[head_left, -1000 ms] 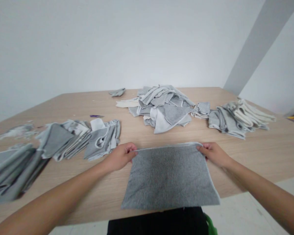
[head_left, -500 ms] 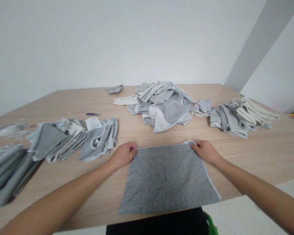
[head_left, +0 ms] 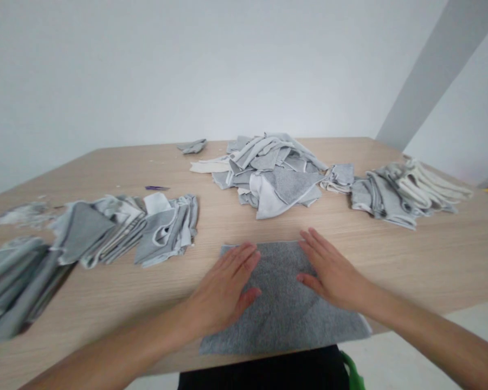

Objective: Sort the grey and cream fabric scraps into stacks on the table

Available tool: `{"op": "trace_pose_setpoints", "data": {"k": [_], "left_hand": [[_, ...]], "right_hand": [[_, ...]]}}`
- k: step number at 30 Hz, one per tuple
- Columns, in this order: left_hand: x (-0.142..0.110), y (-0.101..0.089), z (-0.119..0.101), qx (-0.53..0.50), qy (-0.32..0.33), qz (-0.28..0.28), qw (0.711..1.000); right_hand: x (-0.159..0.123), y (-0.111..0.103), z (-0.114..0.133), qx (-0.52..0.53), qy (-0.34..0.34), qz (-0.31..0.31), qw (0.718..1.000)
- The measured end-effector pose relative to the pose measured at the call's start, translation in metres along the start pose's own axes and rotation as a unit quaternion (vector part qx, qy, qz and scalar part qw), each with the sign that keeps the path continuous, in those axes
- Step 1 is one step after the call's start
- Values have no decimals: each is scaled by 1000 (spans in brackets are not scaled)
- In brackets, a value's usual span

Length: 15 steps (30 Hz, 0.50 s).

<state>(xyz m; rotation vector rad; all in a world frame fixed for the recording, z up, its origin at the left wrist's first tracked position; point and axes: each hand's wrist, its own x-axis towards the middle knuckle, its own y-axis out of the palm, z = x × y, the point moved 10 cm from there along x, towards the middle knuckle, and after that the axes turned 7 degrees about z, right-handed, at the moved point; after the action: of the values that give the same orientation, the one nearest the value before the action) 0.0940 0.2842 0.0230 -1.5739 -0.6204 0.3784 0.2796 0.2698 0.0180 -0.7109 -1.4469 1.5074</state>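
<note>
We note both hands over one grey cloth (head_left: 282,298), which lies spread on the wooden table (head_left: 439,260), close to its near edge. The left hand (head_left: 223,287) is flat, fingers together and thumb held apart, covering the cloth's left part. The right hand (head_left: 335,273) is flat too, palm down on the right part, its fingertips reaching just past the far edge. Neither grips anything; we cannot tell how firmly the palms press, if they do.

Beyond the left hand and to its left, we find a folded grey stack (head_left: 156,246) and, further out, a second folded stack (head_left: 85,230), then rolled-looking grey fabric (head_left: 14,292). Past these sit pale scraps (head_left: 22,215) and a small purple item (head_left: 157,188) (too small for us to name surely).

Straight ahead of both hands, well apart from them, we record a loose heap of grey and white cloths (head_left: 276,181). Ahead and right of the right hand we see a grey and cream stack (head_left: 390,197).
</note>
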Motion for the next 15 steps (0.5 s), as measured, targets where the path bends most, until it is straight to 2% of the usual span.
{"op": "trace_pose_setpoints", "data": {"k": [1, 3, 6, 10, 15], "left_hand": [[-3, 14, -10, -9, 19, 42, 999], [-8, 39, -16, -26, 20, 116, 993], [-12, 59, -8, -42, -3, 180, 983], [-5, 61, 7, -49, -10, 200, 978], [13, 60, 22, -46, -30, 190, 980]], "right_hand": [[-3, 12, 16, 11, -30, 38, 999], [-9, 36, 33, 37, -55, 105, 992], [-14, 57, 31, 64, -50, 162, 984], [-3, 61, 9, 71, -23, 168, 983], [22, 62, -7, 65, -18, 177, 982]]}}
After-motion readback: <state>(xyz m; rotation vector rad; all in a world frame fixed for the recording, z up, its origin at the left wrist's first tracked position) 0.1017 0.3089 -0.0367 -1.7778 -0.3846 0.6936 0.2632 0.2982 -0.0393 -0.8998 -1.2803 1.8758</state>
